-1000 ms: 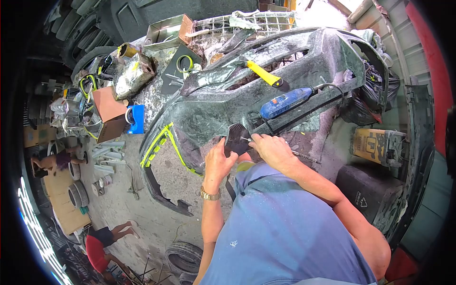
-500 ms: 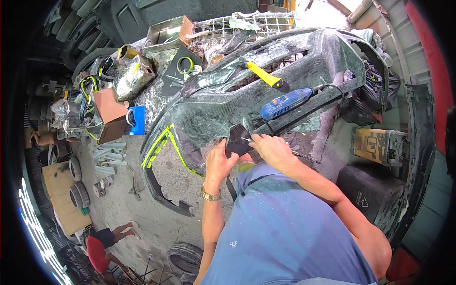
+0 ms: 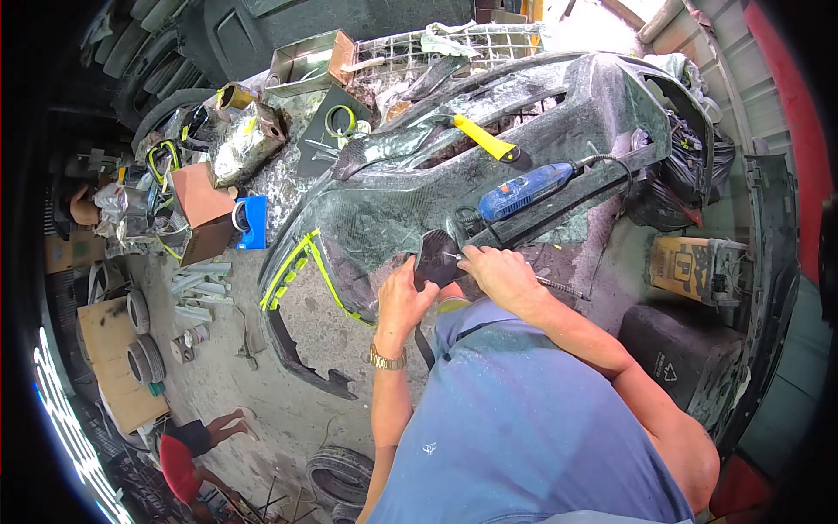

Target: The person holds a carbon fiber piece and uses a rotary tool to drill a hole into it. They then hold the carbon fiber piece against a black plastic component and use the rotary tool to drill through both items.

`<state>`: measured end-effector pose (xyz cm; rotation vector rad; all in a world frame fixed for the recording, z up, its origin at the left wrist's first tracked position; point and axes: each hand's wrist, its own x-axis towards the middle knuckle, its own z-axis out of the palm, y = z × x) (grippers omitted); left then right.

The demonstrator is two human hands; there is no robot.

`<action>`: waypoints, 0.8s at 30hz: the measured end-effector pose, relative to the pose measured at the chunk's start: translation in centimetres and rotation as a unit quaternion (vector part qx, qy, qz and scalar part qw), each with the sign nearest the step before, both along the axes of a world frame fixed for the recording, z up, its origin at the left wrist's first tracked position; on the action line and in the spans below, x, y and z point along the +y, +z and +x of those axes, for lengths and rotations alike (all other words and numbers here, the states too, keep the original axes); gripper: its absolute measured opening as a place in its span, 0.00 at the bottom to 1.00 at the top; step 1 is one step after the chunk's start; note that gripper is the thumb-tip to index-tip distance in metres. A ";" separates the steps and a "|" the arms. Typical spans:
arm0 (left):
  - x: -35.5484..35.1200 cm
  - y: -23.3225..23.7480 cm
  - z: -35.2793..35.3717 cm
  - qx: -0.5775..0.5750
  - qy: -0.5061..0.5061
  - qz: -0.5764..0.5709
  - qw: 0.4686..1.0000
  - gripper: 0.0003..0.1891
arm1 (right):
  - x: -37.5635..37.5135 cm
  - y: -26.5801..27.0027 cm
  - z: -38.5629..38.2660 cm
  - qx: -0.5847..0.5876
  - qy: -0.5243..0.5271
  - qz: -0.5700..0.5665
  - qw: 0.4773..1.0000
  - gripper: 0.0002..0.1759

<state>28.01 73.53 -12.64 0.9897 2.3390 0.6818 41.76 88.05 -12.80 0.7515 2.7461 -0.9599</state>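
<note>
A small dark curved plastic-looking piece [image 3: 434,251] is pinched at its lower left edge by my left hand [image 3: 403,299], which wears a metal watch. My right hand [image 3: 502,274] is closed around the slim handpiece of a rotary tool, mostly hidden by the fingers. Its thin metal bit [image 3: 453,256] reaches the face of the dark piece. A coiled flexible shaft [image 3: 564,288] emerges behind the right hand. The blue rotary tool body [image 3: 526,190] lies on a large dusty black car bumper [image 3: 393,205], beside a yellow-handled tool [image 3: 483,136].
Bright yellow-green tape [image 3: 301,262] edges the bumper's left opening. Left of it are a blue box [image 3: 251,222], cardboard and a tape roll [image 3: 340,120]. Tires [image 3: 339,476] lie on the floor. A person in red [image 3: 179,467] is at lower left; a carton [image 3: 690,269] stands right.
My hands, the dark piece and the bit stay almost in place. At the far left, another person has shifted upward in the view, behind the cluttered items.
</note>
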 end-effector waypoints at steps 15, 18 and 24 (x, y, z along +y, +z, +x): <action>0.0 -0.1 0.0 -0.004 -0.003 0.014 1.000 0.19 | 0.0 -0.3 -0.1 0.010 -0.001 0.013 1.000 0.17; -0.2 -0.5 0.0 0.000 0.001 0.010 1.000 0.20 | 0.0 -0.3 -0.1 0.020 -0.001 0.018 1.000 0.17; 0.0 0.2 0.0 -0.017 0.001 -0.007 1.000 0.23 | 0.2 0.2 -0.3 0.004 0.000 0.003 1.000 0.17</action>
